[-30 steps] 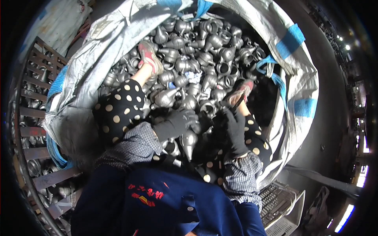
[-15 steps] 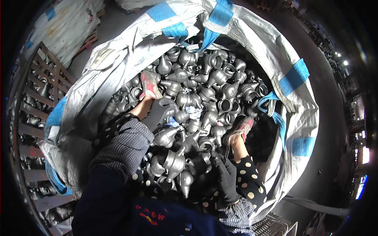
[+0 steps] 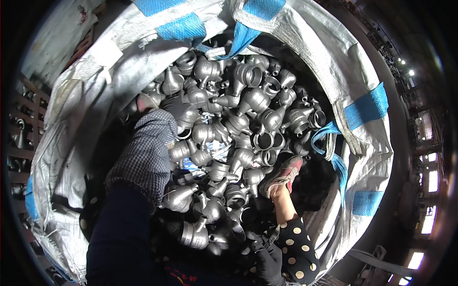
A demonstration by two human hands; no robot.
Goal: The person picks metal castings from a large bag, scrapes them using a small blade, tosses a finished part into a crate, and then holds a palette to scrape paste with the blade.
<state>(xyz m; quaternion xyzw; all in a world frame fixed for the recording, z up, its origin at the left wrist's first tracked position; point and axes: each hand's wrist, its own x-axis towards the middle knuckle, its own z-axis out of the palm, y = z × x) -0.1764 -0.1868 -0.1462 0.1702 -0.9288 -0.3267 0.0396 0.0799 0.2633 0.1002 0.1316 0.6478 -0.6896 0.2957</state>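
Note:
Grey metal castings (image 3: 255,100), bulb-shaped with short necks and ringed openings, lie heaped inside a big white woven bag (image 3: 365,164). At the heap's left side, my left hand (image 3: 175,107) in a dark glove is closed over one casting (image 3: 188,120); its fingers are partly hidden. My right hand (image 3: 268,261), also gloved, is low in the view beside my right trouser leg. Its fingers are curled, and a thin metallic piece shows by them, too dark to name. Blue and white scraps (image 3: 217,151) show between the castings.
I stand in the bag; my red and grey right shoe (image 3: 285,177) rests on the heap, and the left shoe (image 3: 147,102) is partly hidden by my arm. Blue straps (image 3: 339,167) hang along the bag's rim. A slatted rack (image 3: 27,112) stands at the left.
My left hand has moved up and left from the heap's middle to its left side. My right hand is lower in the view. The view has shifted closer over the heap.

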